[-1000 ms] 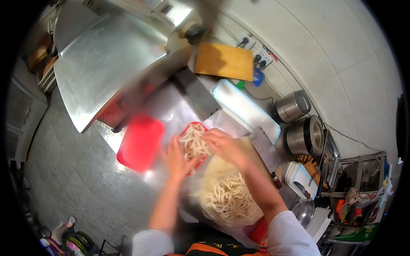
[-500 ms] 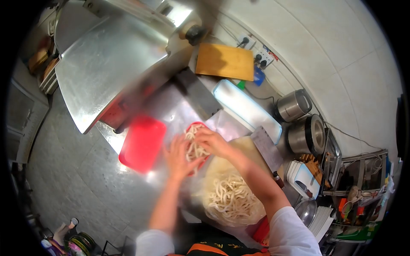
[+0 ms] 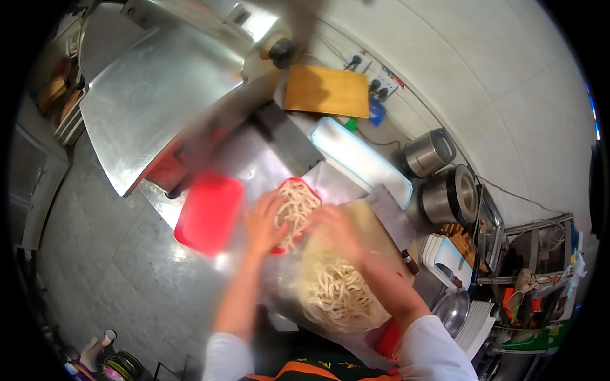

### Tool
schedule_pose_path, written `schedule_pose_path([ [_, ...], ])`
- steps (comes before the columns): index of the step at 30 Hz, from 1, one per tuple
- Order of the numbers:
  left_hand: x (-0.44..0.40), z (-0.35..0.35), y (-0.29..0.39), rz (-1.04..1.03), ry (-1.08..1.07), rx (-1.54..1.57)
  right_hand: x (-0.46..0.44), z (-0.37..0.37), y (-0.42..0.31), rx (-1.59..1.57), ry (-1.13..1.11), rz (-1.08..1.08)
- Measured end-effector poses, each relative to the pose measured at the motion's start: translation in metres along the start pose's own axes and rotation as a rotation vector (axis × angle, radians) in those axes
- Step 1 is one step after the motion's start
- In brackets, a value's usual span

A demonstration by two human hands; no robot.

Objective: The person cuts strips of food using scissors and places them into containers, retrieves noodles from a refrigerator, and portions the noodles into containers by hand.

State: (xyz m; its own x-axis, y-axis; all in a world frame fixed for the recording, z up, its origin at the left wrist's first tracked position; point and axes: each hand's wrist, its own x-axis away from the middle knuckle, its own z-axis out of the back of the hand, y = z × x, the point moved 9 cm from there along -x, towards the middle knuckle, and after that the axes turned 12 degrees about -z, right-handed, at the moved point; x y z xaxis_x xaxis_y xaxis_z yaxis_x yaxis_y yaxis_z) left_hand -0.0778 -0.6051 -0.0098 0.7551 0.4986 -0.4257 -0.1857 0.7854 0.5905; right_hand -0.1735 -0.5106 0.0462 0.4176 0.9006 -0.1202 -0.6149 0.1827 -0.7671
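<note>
A small red tray (image 3: pixel 312 187) is filled with thick white noodles (image 3: pixel 297 206). My left hand (image 3: pixel 262 223) lies along the tray's left side, fingers stretched out and thumb apart, touching the noodles' edge. Just right of the tray is my right hand (image 3: pixel 333 230), smeared by motion, so its fingers cannot be made out. Below it, an open clear plastic bag (image 3: pixel 311 301) holds a large heap of the same noodles (image 3: pixel 340 292). The bag lies partly over a pale cutting board (image 3: pixel 362 222).
An upturned-looking red tray (image 3: pixel 208 214) sits at left. A cleaver (image 3: pixel 391 217) lies on the board's right side. Behind are a long white tray (image 3: pixel 362 159), a wooden board (image 3: pixel 327 92) and steel pots (image 3: pixel 445 197). A large metal machine (image 3: pixel 165 95) stands upper left.
My right hand has moved off the noodles in the tray, right and slightly down toward the bag. My left hand stays at the tray's left side. The view has shifted slightly.
</note>
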Motion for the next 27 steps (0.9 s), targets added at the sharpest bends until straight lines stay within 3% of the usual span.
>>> schedule_pose_path([
  [1, -0.001, -0.002, 0.004, -0.042, -0.018, 0.015, 0.018, -0.010, -0.010, -0.002, -0.109, 0.078],
  [4, -0.005, -0.004, 0.001, 0.021, -0.122, 0.120, 0.055, -0.052, 0.001, 0.198, -0.237, 0.004],
  [8, -0.008, -0.007, 0.000, -0.001, -0.123, 0.090, 0.061, -0.069, 0.014, 0.145, -0.176, -0.094],
  [11, -0.007, -0.014, -0.006, -0.030, -0.152, 0.068, 0.048, -0.067, 0.038, 0.113, -0.130, -0.289],
  [13, -0.007, -0.013, -0.001, -0.100, -0.127, 0.109, 0.032, -0.043, 0.015, 0.269, 0.058, 0.028],
  [14, -0.006, -0.014, -0.002, -0.103, -0.129, 0.111, 0.021, -0.036, 0.018, 0.270, 0.061, 0.025],
  [16, -0.003, -0.017, 0.006, -0.177, -0.182, 0.109, 0.009, -0.034, 0.006, 0.392, 0.036, 0.217],
  [20, -0.002, -0.003, 0.013, -0.176, -0.140, 0.114, 0.014, -0.061, 0.021, 0.415, -0.186, 0.244],
  [23, 0.001, 0.002, 0.014, -0.221, -0.073, 0.072, 0.020, -0.051, 0.004, 0.284, -0.099, 0.287],
  [25, 0.002, 0.005, 0.015, -0.210, -0.045, 0.066, 0.027, -0.013, -0.005, 0.328, 0.361, 0.232],
  [26, 0.002, 0.006, 0.016, -0.211, -0.045, 0.068, 0.028, -0.010, -0.008, 0.329, 0.361, 0.231],
  [27, 0.001, 0.010, 0.018, -0.221, -0.021, 0.058, 0.024, 0.004, 0.008, 0.258, 0.405, -0.008],
])
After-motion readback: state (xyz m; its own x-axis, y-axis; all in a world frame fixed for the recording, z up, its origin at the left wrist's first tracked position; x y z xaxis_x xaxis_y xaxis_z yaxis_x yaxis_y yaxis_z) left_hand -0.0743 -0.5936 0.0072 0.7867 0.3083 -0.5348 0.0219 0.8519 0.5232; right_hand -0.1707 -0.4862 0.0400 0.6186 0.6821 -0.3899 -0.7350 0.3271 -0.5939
